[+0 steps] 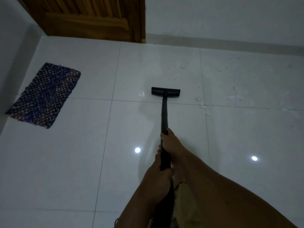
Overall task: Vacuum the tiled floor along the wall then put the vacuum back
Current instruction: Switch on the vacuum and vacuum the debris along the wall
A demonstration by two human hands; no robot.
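A black vacuum wand (164, 112) runs from my hands down to its flat black floor head (165, 92), which rests on the glossy white tiled floor (74, 162). My right hand (171, 142) grips the wand higher up the tube. My left hand (158, 176) grips it lower, near the ribbed black hose (162, 209) that drops out of view at the bottom edge. White scraps of debris (201, 102) lie scattered on the tiles to the right of the head and toward the far wall (230, 18). The vacuum's body is out of sight.
A dark blue woven mat (44, 95) lies on the floor at the left, against the left wall. A brown wooden door (88, 17) stands at the back. A pale skirting strip (230, 45) runs along the far wall. Two ceiling lights reflect off the tiles.
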